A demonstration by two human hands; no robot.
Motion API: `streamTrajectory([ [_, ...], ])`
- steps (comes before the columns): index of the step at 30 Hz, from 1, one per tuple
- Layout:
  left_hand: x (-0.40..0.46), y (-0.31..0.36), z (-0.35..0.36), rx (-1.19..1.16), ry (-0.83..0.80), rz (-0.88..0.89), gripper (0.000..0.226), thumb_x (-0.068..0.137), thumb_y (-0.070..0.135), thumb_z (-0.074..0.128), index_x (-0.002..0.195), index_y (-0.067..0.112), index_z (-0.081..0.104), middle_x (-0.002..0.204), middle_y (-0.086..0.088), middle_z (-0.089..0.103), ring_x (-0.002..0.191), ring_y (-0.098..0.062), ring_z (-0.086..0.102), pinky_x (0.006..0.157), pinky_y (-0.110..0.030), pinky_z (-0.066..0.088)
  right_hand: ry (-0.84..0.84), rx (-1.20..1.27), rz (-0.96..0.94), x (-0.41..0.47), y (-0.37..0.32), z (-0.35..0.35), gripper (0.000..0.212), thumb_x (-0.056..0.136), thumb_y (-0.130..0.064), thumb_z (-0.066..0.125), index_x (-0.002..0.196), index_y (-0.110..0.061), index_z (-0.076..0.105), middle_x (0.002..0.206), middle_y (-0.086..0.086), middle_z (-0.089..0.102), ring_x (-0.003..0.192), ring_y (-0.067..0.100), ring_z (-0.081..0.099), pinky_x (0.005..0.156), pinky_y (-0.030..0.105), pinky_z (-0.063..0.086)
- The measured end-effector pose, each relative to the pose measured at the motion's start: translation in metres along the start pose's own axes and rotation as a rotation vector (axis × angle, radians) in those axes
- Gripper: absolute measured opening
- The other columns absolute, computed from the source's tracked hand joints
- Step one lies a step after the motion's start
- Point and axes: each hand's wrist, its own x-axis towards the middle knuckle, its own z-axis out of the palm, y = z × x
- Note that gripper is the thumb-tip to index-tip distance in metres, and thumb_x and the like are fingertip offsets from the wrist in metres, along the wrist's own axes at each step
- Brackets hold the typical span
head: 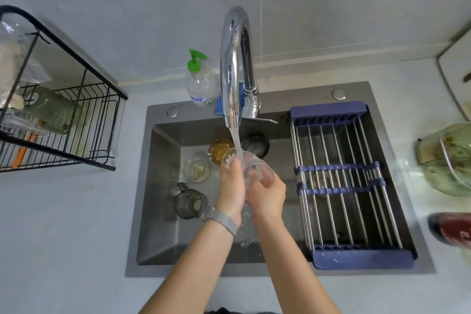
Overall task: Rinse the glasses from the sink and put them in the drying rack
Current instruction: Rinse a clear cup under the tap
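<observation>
head view: at the centre of the picture both hands hold a clear glass (251,164) under the stream of water (235,141) running from the chrome faucet (233,64), which stands at twelve o'clock of the sink (163,186). the left hand (233,186) wraps the glass from its nine o'clock side, fingers curled round the wall; a grey watch (220,220) sits on that wrist. the right hand (269,192) cups the glass from five o'clock, fingers curled under and round it. the glass is tilted, its mouth toward the stream, and water falls from it in bubbles into the basin below the hands.

in the basin, at eleven o'clock from the hands, an amber glass (219,149) stands just beside a small clear glass (196,168) at ten o'clock. a dark glass (256,144) lies at one o'clock, near the faucet's base. a grey mug with a handle (190,202) rests at eight o'clock, near the left wrist.

across the sink's three o'clock side sits a blue roll-up rack (349,178) with steel rods. a black wire drying rack (76,115) stands on the counter at nine o'clock, well apart from the sink, with a green ribbed glass (57,109) lying in it. a soap bottle with a green pump (200,79) stands at the sink's back edge, just beside the faucet.
</observation>
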Motion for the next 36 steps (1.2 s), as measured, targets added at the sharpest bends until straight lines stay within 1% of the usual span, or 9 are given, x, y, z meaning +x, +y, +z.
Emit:
streamTrajectory([
  [5, 0.010, 0.014, -0.011, -0.241, -0.021, -0.262, 0.062, 0.102, 0.056, 0.025, 0.122, 0.011, 0.063, 0.112, -0.014, 0.069, 0.104, -0.031, 0.065, 0.095, -0.044, 0.050, -0.072, -0.166, -0.088, -0.004, -0.007, -0.006, 0.056, 0.088, 0.008, 0.043, 0.125, -0.027, 0.066, 0.110, -0.008, 0.068, 0.094, 0.012, 0.063, 0.090, 0.033, 0.055],
  [9, -0.005, 0.017, -0.003, -0.181, -0.147, -0.156, 0.046, 0.104, 0.047, 0.035, 0.097, 0.020, 0.072, 0.096, -0.006, 0.075, 0.099, -0.026, 0.067, 0.080, -0.036, 0.053, -0.043, -0.197, -0.115, 0.007, -0.015, -0.006, 0.058, 0.085, 0.008, 0.040, 0.122, -0.027, 0.068, 0.108, 0.000, 0.073, 0.095, 0.020, 0.070, 0.085, 0.040, 0.059],
  [14, 0.009, 0.023, -0.015, -0.188, -0.122, -0.231, 0.047, 0.104, 0.042, 0.033, 0.106, 0.011, 0.068, 0.100, -0.014, 0.071, 0.088, -0.028, 0.066, 0.082, -0.040, 0.051, -0.155, -0.335, -0.187, 0.005, -0.010, -0.013, 0.060, 0.086, 0.008, 0.042, 0.116, -0.037, 0.067, 0.092, 0.004, 0.074, 0.075, 0.024, 0.070, 0.064, 0.047, 0.061],
  [18, -0.007, 0.015, -0.008, -0.154, -0.189, -0.163, 0.043, 0.105, 0.039, 0.037, 0.092, 0.016, 0.071, 0.094, -0.009, 0.075, 0.090, -0.024, 0.069, 0.087, -0.043, 0.054, -0.100, -0.364, -0.171, 0.012, -0.012, -0.012, 0.049, 0.088, 0.002, 0.044, 0.117, -0.027, 0.071, 0.098, 0.004, 0.074, 0.086, 0.019, 0.069, 0.077, 0.035, 0.059],
  [24, 0.012, 0.016, -0.017, -0.238, -0.100, -0.239, 0.037, 0.100, 0.034, 0.042, 0.109, 0.012, 0.072, 0.112, -0.016, 0.070, 0.101, -0.032, 0.067, 0.089, -0.044, 0.054, -0.190, -0.374, -0.172, 0.008, -0.014, -0.012, 0.049, 0.091, 0.005, 0.041, 0.109, -0.030, 0.069, 0.083, 0.001, 0.066, 0.063, 0.015, 0.064, 0.041, 0.022, 0.048],
  [27, -0.002, 0.011, -0.004, -0.032, -0.132, -0.150, 0.043, 0.100, 0.048, 0.038, 0.114, 0.020, 0.068, 0.117, -0.006, 0.068, 0.109, -0.024, 0.062, 0.088, -0.042, 0.053, -0.146, -0.356, -0.059, 0.014, -0.016, -0.012, 0.043, 0.090, 0.005, 0.040, 0.107, -0.019, 0.071, 0.085, 0.005, 0.068, 0.060, 0.015, 0.060, 0.040, 0.017, 0.043],
  [31, 0.023, 0.010, -0.024, 0.568, 0.003, 0.237, 0.078, 0.075, 0.070, 0.021, 0.140, 0.039, 0.049, 0.162, 0.003, 0.021, 0.152, -0.022, 0.002, 0.119, -0.059, -0.005, -0.269, -0.155, 0.168, 0.013, -0.021, -0.021, 0.029, 0.092, 0.005, 0.041, 0.094, -0.009, 0.066, 0.072, 0.012, 0.061, 0.037, 0.015, 0.048, 0.036, 0.024, 0.034],
  [33, 0.028, 0.010, -0.038, 0.837, -0.136, 0.553, 0.081, 0.083, 0.073, 0.007, 0.130, 0.035, 0.061, 0.155, 0.010, 0.034, 0.150, -0.013, 0.007, 0.117, -0.051, -0.017, -0.340, -0.098, 0.272, 0.019, -0.024, -0.028, 0.029, 0.093, 0.005, 0.039, 0.098, -0.004, 0.065, 0.079, 0.017, 0.059, 0.034, 0.014, 0.044, 0.036, 0.024, 0.030],
  [36, 0.021, 0.016, -0.052, 0.998, -0.447, 0.640, 0.114, 0.067, 0.097, 0.012, 0.135, 0.015, 0.053, 0.136, -0.003, 0.059, 0.128, -0.019, 0.054, 0.111, -0.044, 0.040, -0.434, 0.002, 0.384, 0.024, -0.031, -0.036, 0.027, 0.091, 0.008, 0.037, 0.092, 0.005, 0.064, 0.059, 0.012, 0.061, 0.032, 0.012, 0.043, 0.029, 0.018, 0.028],
])
